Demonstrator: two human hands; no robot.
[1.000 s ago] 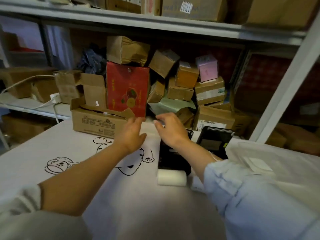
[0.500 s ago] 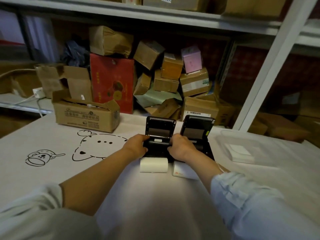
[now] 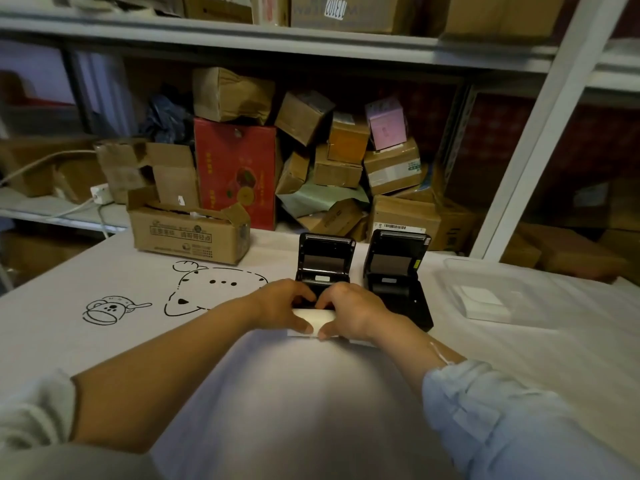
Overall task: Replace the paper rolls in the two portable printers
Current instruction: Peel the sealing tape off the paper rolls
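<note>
The left hand (image 3: 282, 304) and right hand (image 3: 349, 311) pinch the white paper roll (image 3: 313, 318) between them just in front of the left printer (image 3: 325, 268), whose lid stands open, likely to seat it in the bay. Right of that printer, the second printer (image 3: 396, 271) gapes open too. Fingers hide the left bay; I cannot tell if it's empty.
</note>
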